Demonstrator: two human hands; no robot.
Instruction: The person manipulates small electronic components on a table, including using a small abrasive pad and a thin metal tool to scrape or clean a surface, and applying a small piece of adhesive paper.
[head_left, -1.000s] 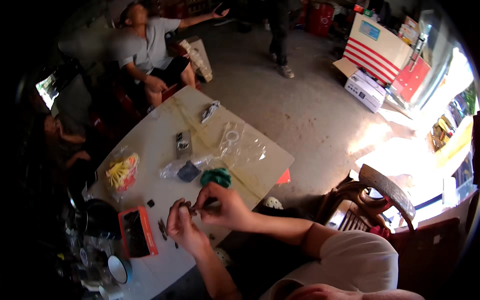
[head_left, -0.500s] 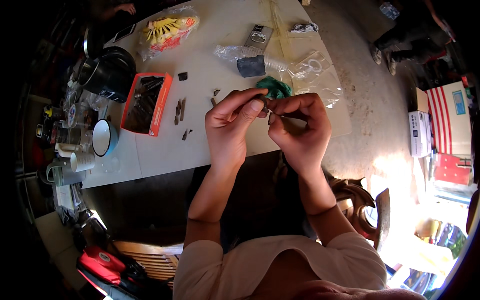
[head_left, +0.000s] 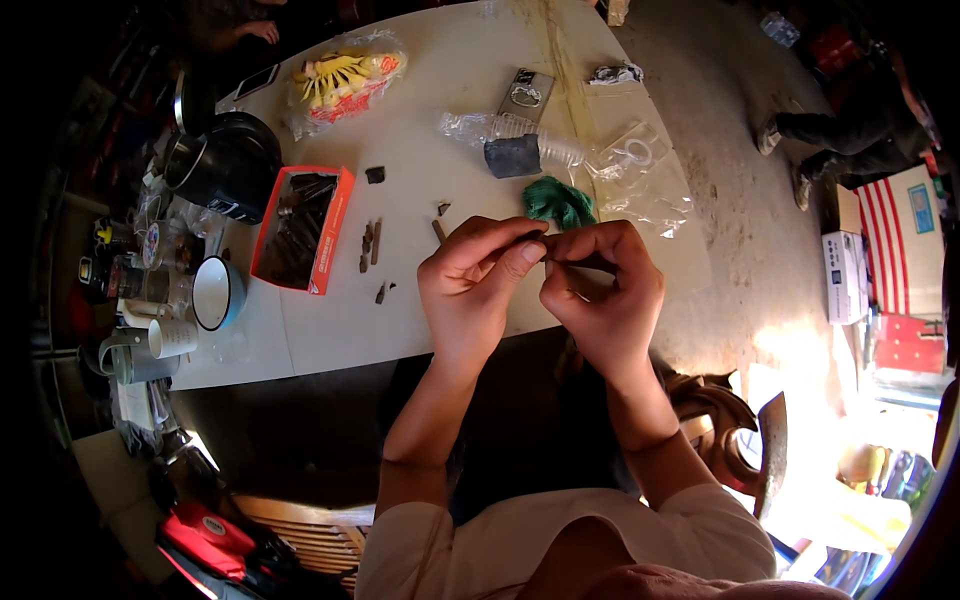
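Both hands meet fingertip to fingertip over the near edge of the table. My left hand [head_left: 472, 285] is closed in a pinch on a small dark piece [head_left: 538, 236], mostly covered by thumb and fingers. My right hand [head_left: 615, 295] is closed too, its thumb and forefinger pinching at the same spot. Just beyond the fingers lies a bunched green mesh cloth [head_left: 560, 203]. Left of my hands, thin brown sticks and dark bits [head_left: 375, 242] are scattered. An orange-red open box [head_left: 330, 235] holds several dark, stick-like pieces.
A dark grey block [head_left: 511, 157], a clear plastic bottle [head_left: 466, 127] and a phone [head_left: 526, 94] lie farther back. Bananas [head_left: 345, 80] sit in a plastic bag. A black kettle [head_left: 205, 170], an enamel bowl [head_left: 219, 293] and a mug [head_left: 172, 338] crowd the left side. Another person's legs [head_left: 830, 130] stand right.
The whole view has shifted slightly, so the table sits lower. My fingertips have drawn closer together, and less of the dark piece shows. The person at right has moved their legs.
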